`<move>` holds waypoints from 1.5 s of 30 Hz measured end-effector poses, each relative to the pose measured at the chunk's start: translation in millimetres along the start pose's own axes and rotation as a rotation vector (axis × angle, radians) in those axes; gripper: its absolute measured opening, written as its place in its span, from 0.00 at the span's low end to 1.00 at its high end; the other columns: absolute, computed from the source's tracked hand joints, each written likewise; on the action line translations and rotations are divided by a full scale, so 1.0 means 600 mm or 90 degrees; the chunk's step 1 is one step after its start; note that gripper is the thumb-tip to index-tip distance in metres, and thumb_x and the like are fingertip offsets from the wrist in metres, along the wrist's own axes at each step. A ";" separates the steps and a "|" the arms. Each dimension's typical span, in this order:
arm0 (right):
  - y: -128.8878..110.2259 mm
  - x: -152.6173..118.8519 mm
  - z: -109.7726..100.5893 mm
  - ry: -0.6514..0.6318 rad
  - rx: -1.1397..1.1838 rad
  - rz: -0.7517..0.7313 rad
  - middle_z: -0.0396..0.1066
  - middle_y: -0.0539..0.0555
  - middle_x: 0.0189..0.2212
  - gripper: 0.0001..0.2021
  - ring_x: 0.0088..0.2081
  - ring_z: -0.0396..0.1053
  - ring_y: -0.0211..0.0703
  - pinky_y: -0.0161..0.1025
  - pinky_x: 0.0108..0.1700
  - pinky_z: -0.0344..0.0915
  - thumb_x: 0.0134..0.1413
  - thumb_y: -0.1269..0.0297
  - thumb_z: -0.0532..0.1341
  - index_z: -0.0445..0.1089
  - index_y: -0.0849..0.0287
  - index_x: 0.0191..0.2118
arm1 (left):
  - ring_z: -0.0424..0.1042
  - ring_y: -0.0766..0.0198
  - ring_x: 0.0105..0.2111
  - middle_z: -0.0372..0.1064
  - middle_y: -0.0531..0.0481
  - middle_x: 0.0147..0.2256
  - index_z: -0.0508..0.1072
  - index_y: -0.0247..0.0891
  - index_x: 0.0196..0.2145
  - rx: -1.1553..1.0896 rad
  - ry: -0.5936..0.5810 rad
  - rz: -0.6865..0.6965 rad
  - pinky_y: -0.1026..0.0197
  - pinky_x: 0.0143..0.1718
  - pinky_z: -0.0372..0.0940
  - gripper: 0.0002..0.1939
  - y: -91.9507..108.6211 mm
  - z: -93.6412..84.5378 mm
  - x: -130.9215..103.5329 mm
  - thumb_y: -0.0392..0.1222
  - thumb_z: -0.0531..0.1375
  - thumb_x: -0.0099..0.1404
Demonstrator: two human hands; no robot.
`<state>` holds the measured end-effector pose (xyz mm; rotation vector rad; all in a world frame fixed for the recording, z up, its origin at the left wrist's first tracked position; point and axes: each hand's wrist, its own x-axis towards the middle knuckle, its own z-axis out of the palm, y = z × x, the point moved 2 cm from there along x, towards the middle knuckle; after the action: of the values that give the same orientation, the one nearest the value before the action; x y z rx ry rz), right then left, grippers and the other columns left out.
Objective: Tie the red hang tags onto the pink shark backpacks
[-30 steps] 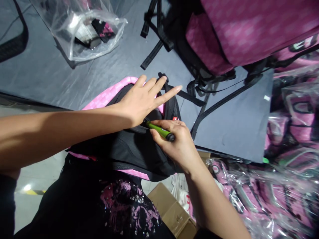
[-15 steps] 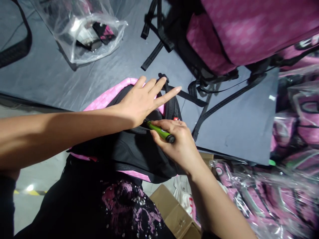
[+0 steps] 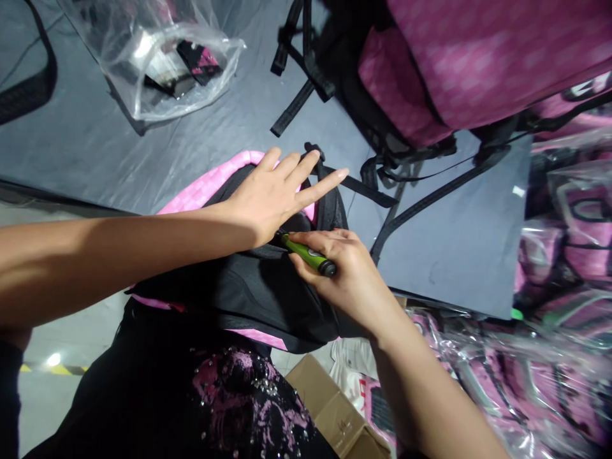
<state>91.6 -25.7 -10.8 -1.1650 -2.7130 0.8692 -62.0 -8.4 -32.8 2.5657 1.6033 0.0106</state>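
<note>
A black and pink backpack [image 3: 282, 299] lies at the near edge of the table, against my body. My left hand [image 3: 277, 191] rests across its upper part with the fingers spread and the palm down. In my right hand [image 3: 335, 258] is a green-handled tool [image 3: 308, 254] with a black end cap, gripped between thumb and fingers. The tool's front end points into the bag near my left wrist, where its tip is hidden, so I cannot tell its exact kind.
A larger pink backpack [image 3: 497, 57] with black straps [image 3: 430, 194] lies on the grey table [image 3: 449, 255] at upper right. A clear plastic bag [image 3: 157, 76] sits at upper left. Bagged pink packs [image 3: 516, 382] are piled at right, and a cardboard box [image 3: 329, 408] stands below.
Both hands and the tool stay almost in place. My right forearm has shifted slightly to the right, and the view has moved a little.
</note>
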 end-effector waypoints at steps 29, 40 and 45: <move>-0.034 -0.006 0.066 0.248 0.218 -0.026 0.77 0.52 0.45 0.11 0.41 0.76 0.43 0.42 0.45 0.65 0.58 0.66 0.62 0.73 0.56 0.47 | 0.44 0.36 0.63 0.22 0.38 0.69 0.13 0.49 0.65 -0.011 -0.210 -0.120 0.43 0.54 0.59 0.66 -0.055 -0.059 -0.056 0.53 0.67 0.54; -0.023 -0.004 0.086 0.304 0.265 0.003 0.79 0.50 0.40 0.11 0.36 0.76 0.44 0.42 0.44 0.68 0.54 0.68 0.64 0.75 0.54 0.45 | 0.51 0.41 0.61 0.26 0.39 0.69 0.19 0.51 0.67 0.086 -0.254 -0.119 0.50 0.52 0.63 0.60 -0.040 -0.064 -0.047 0.36 0.63 0.57; -0.020 -0.006 0.078 0.274 0.273 -0.013 0.78 0.50 0.42 0.12 0.36 0.76 0.44 0.42 0.45 0.69 0.54 0.69 0.64 0.75 0.55 0.45 | 0.54 0.44 0.59 0.23 0.41 0.70 0.17 0.55 0.66 0.057 -0.277 -0.096 0.52 0.49 0.64 0.59 -0.051 -0.078 -0.045 0.37 0.62 0.58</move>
<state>73.5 -56.9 -43.0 -1.0753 -2.0654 0.9950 -104.4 -15.2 12.3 2.2834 1.6403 -0.6010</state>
